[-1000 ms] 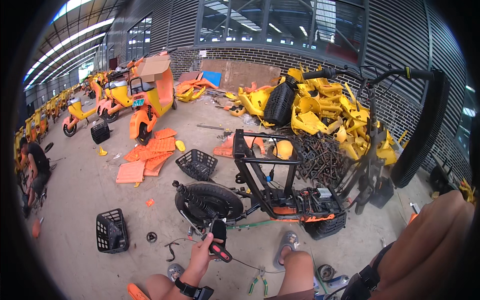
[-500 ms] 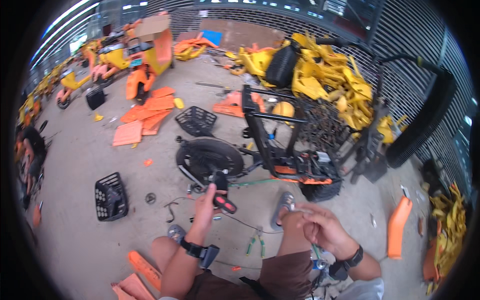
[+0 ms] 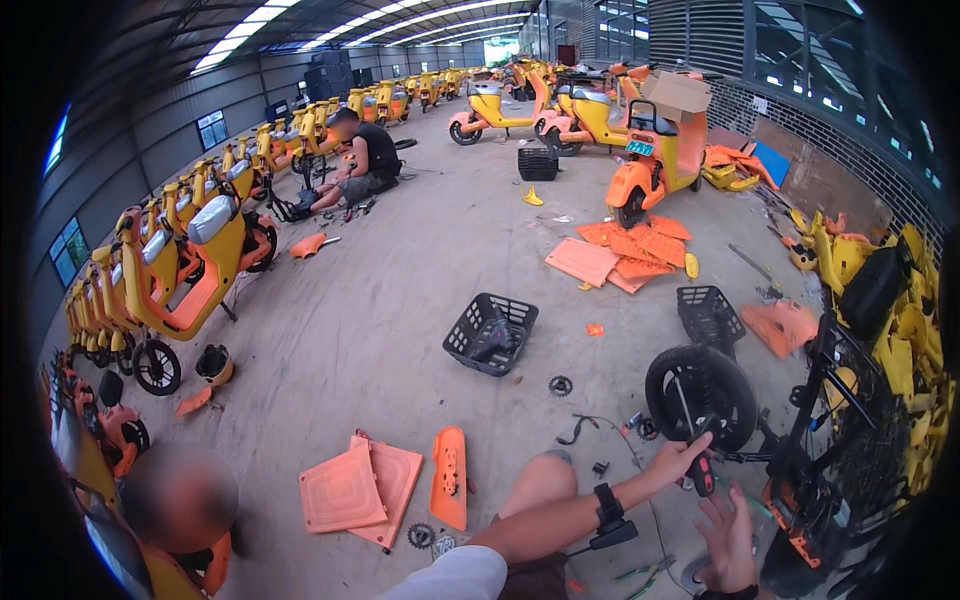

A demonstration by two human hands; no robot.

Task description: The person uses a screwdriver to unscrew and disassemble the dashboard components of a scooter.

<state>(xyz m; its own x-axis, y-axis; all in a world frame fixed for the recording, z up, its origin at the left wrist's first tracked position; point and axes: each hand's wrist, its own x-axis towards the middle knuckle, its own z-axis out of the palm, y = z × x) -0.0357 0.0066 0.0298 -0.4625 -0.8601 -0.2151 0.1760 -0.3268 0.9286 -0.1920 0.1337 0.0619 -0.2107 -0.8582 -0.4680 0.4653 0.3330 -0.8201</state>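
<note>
Low in the view, my left hand (image 3: pixel 672 462) is closed around a red-and-black handled tool (image 3: pixel 703 477); any dark piece held with it is hard to make out. It is beside a black wheel (image 3: pixel 668 400) on the bare scooter frame (image 3: pixel 822 398), which lies toward the right edge. Just below and right of the tool, my right hand (image 3: pixel 728 530) is open, fingers apart, with nothing visible in it. Green-handled pliers (image 3: pixel 640 572) lie on the floor near it. Short dark cables (image 3: pixel 580 420) and a sprocket (image 3: pixel 560 385) lie left of the wheel.
Black baskets (image 3: pixel 475 330), orange panels (image 3: pixel 340 485) and a long orange part (image 3: pixel 448 478) lie around me. Parked scooters (image 3: pixel 180 290) line the left, where a co-worker (image 3: pixel 365 165) sits on the floor. A yellow plastic pile (image 3: pixel 905 350) fills the right, by the brick wall.
My view has swung left, showing more parked scooters and the co-worker. My left hand still holds the tool; my right hand came into view and now has its fingers spread beside it.
</note>
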